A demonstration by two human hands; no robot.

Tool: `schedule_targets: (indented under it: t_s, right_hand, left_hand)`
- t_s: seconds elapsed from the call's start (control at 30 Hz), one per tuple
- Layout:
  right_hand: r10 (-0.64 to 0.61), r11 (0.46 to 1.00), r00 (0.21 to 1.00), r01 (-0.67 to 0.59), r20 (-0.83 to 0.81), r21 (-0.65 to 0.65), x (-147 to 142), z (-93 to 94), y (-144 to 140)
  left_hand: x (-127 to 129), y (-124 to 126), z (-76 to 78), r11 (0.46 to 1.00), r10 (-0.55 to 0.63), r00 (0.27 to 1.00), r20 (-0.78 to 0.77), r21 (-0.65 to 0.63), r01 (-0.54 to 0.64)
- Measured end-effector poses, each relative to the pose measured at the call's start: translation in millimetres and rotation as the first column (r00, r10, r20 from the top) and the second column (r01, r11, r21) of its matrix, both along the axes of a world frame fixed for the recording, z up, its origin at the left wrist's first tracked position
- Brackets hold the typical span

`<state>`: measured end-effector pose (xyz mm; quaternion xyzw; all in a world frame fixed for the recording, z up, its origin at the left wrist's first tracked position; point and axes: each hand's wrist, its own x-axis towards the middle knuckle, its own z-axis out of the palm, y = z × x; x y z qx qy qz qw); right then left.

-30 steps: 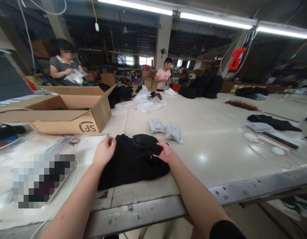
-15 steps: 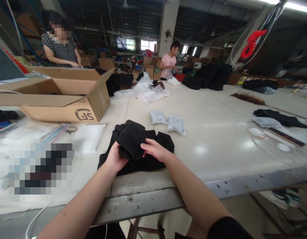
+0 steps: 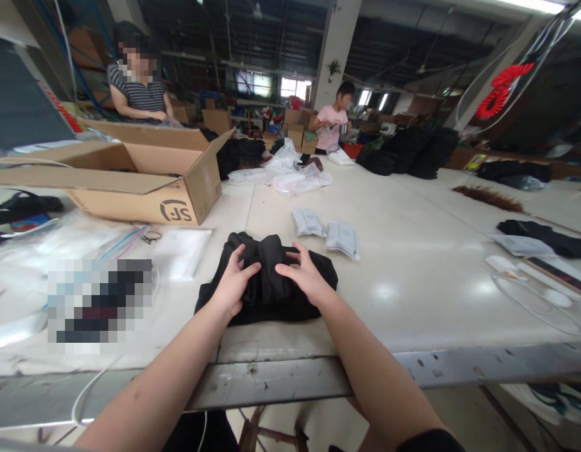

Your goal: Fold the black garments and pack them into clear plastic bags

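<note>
Left hand (image 3: 233,285) and right hand (image 3: 305,276) fingers spread flat on black garment (image 3: 266,282) at frame centre, desk (image 3: 412,276) beneath, open cardboard box (image 3: 144,182) upper left, two sealed pouches (image 3: 325,231) just behind garment, flat clear bag (image 3: 181,251) left of it.

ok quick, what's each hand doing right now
left hand: open, fingers spread, pressing on the black garment.
right hand: open, fingers spread, pressing on the same garment.

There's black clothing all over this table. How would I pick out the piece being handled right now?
Start at the open cardboard box on the left of the long white table, then come toward the near metal edge. The black garment lies there in a bunched fold, pressed under the left hand and right hand. The other dark piles lie untouched far across the table; just beyond this one are two small sealed packets.
</note>
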<state>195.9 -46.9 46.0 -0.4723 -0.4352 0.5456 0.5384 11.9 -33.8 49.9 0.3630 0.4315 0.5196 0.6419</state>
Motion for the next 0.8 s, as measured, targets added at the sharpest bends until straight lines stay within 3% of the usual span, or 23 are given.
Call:
schedule_targets:
  t_s: [0.13,0.2,0.27,0.33,0.37,0.43,0.5,0.57,0.67,0.8]
  right_hand:
    - [-0.061,0.996,0.978,0.047,-0.2,-0.075,12.8,-8.0,12.5]
    - [-0.098,0.991,0.974,0.077,-0.206,-0.106,17.9,-13.7,19.2]
    - [-0.193,0.98,0.978,0.188,-0.084,-0.058,19.8,-16.7,22.2]
    - [-0.313,0.946,0.941,0.297,0.128,0.131,17.6,-15.1,19.1]
    - [-0.337,0.926,0.91,0.274,0.241,0.26,14.7,-12.7,15.2]
    - [-0.291,0.886,0.841,0.057,0.456,0.461,5.7,-6.6,4.3]
    - [-0.187,0.837,0.756,-0.212,0.627,0.505,-6.5,-2.7,-7.3]
    - [-0.149,0.816,0.684,-0.323,0.714,0.479,-18.6,-3.6,-15.6]
    - [-0.143,0.833,0.671,-0.315,0.727,0.455,-29.3,-11.0,-18.1]
    - [-0.103,0.875,0.847,-0.173,0.521,0.453,-24.0,-16.0,-8.2]
  left_hand:
    - [-16.1,10.8,6.3,0.999,0.005,0.998,0.064,-0.046,-0.002]
    - [-23.3,16.0,9.4,0.999,0.015,0.993,0.118,-0.038,-0.01]
    - [-28.3,21.0,9.9,0.997,0.015,0.985,0.174,-0.079,-0.001]
    - [-30.5,25.0,7.5,0.988,0.028,0.979,0.2,-0.157,0.003]
    - [-30.7,26.3,5.7,0.984,0.036,0.98,0.197,-0.178,0.0]
    - [-29.5,27.0,2.0,0.989,0.027,0.983,0.179,-0.146,-0.001]
    - [-26.8,25.1,-0.8,0.997,-0.04,0.985,0.167,-0.056,0.05]
    - [-23.2,21.7,-2.8,0.992,-0.128,0.98,0.152,0.025,0.126]
    - [-17.5,16.8,-5.5,0.976,-0.198,0.975,0.097,0.109,0.187]
    - [-13.6,16.5,-8.4,0.976,-0.204,0.977,0.067,0.095,0.197]
